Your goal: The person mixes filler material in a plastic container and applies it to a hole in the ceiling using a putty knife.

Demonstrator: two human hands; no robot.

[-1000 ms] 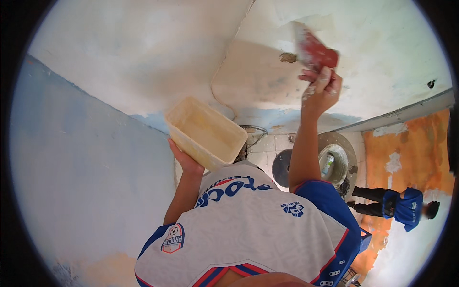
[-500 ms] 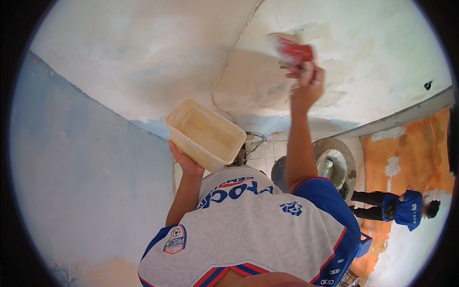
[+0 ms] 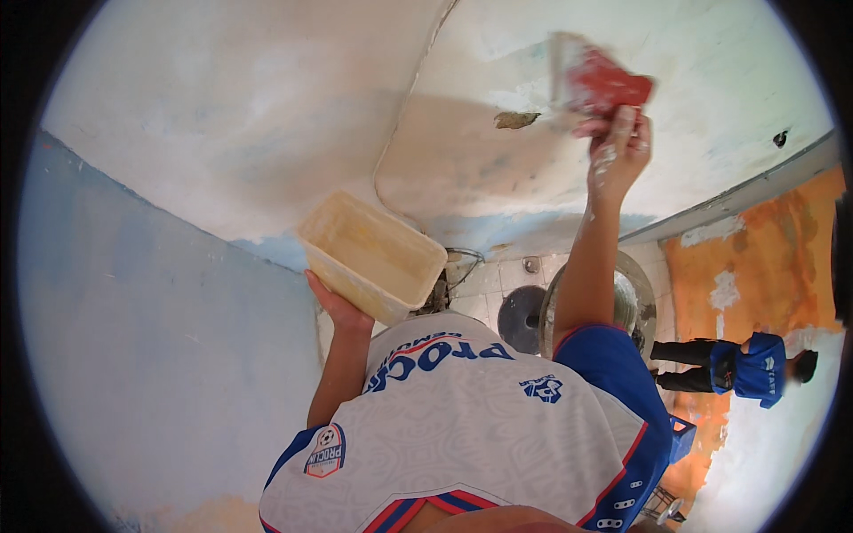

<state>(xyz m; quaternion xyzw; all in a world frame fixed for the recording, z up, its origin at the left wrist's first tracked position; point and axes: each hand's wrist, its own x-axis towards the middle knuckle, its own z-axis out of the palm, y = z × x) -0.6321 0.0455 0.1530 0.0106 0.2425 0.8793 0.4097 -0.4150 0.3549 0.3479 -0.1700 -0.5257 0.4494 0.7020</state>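
Note:
My left hand (image 3: 342,305) is closed around the lower side of a cream rectangular plastic tub (image 3: 373,253), holding it tilted with its opening toward the wall. A thin yellowish-white residue coats its inside. Raised at the upper right, my right hand (image 3: 620,151) grips a red putty knife (image 3: 609,84), smeared with white and slightly blurred. Its broad edge is close to the patchy white wall (image 3: 498,53); whether it touches I cannot tell. White smears mark my right hand and wrist. A rough brown hole (image 3: 516,119) shows in the wall left of the putty knife.
A thin cable (image 3: 404,111) runs down the wall. Below stand a large round basin (image 3: 644,284) and a dark round lid-like disc (image 3: 522,315). A person in a blue shirt (image 3: 761,366) stands at right by an orange wall (image 3: 782,258). A blue crate (image 3: 681,439) sits behind my right shoulder.
My right hand has swept to the right along the wall with the putty knife, uncovering the brown hole. The tub in my left hand has shifted slightly left and down in view.

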